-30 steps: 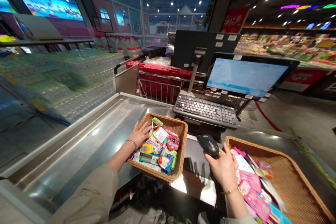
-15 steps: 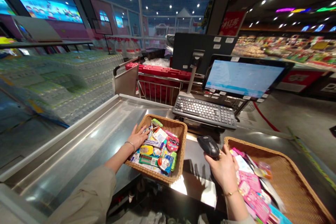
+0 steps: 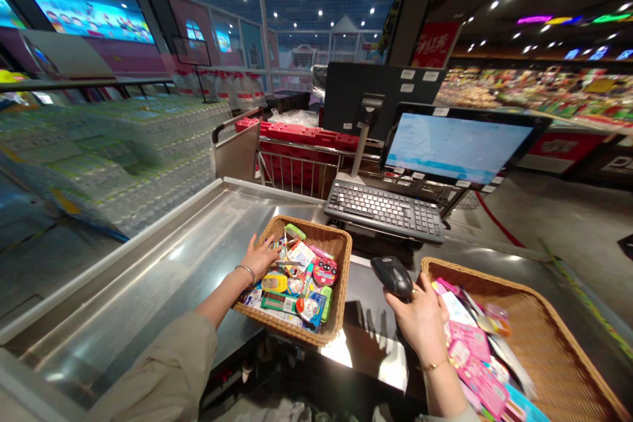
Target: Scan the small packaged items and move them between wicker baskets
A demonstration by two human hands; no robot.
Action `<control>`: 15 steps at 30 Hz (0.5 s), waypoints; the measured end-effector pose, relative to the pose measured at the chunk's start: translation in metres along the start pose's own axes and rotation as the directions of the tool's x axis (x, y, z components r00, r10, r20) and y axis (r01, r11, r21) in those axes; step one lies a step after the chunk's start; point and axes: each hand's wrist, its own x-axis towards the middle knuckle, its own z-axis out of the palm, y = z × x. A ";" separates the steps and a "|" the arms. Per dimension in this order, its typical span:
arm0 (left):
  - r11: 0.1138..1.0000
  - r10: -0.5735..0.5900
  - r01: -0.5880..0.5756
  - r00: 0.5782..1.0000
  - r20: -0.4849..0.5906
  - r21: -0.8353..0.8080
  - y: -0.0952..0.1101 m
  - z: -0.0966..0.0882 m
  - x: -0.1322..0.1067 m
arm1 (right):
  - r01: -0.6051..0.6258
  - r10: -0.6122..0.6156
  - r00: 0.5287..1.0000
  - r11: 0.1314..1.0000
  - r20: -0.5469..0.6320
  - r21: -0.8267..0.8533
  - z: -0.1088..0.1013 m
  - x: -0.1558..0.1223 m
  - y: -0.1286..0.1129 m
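My left hand reaches over the left side of a square wicker basket, fingers spread on or just above the small packaged goods inside. I cannot tell whether its fingertips touch them. Among these goods lie a yellow item, a round red pack and a green pack. My right hand is closed around a black handheld barcode scanner, its head pointing up and left, above the counter between two baskets. The scanner's handle is mostly hidden by the hand.
A second wicker basket with pink packages stands at the right, beside my right wrist. Behind the baskets are a black keyboard and a lit monitor. The metal counter has a raised left rim. A shopping cart stands beyond it.
Near my left fingers, a purple-and-white pack that showed plainly is now less visible, with a greyish thing there. Both hands stay in nearly the same places, and the scanner is still held.
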 end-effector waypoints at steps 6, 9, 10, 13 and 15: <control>0.997 -0.036 0.034 0.999 -0.022 -0.062 -0.001 -0.014 0.012 | -0.003 0.003 1.000 1.000 0.002 0.014 -0.001 0.000 0.003; 0.994 -0.060 0.061 0.998 0.005 -0.090 -0.001 -0.020 0.020 | -0.002 0.002 1.000 1.000 -0.007 -0.008 -0.001 0.000 0.005; 0.993 -0.065 0.067 0.998 0.023 -0.099 -0.001 -0.022 0.023 | 0.000 0.000 1.000 1.000 -0.005 -0.012 -0.001 0.000 0.005; 0.991 -0.063 0.076 0.992 0.113 -0.115 0.000 -0.027 0.031 | -0.002 0.002 1.000 1.000 -0.004 -0.016 -0.001 -0.001 0.004; 0.991 -0.050 0.072 0.981 0.190 -0.113 0.001 -0.027 0.034 | -0.003 0.003 1.000 1.000 -0.009 -0.015 -0.002 -0.002 0.004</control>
